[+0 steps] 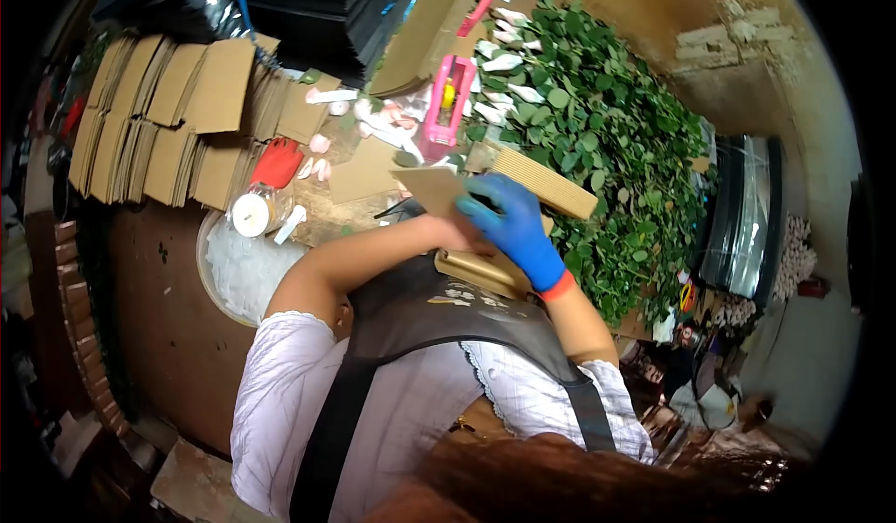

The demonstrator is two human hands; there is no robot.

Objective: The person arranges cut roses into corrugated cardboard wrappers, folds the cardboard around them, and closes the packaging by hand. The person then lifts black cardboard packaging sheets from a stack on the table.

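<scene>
My right hand point(515, 224), in a blue glove with a red cuff, has its fingers curled at the edge of a flat piece of cardboard point(427, 187). My bare left hand point(450, 234) lies just under that piece, its fingers mostly hidden behind the glove. A bent sheet of brown cardboard point(481, 269) sits against my dark apron point(411, 308), below both hands. Beyond the glove a strip of corrugated cardboard point(543, 182) rests on the leaves. The pink tape dispenser point(439, 136) with a yellow core stands past my hands.
Leafy rose stems point(597, 112) with pale buds point(504, 62) cover the table's right side. Stacked cardboard pieces point(173, 112) stand at left, near a red glove point(277, 162) and a lidded jar point(252, 213). Below is a white-lined bucket point(245, 276). Black boxes point(299, 19) are piled behind.
</scene>
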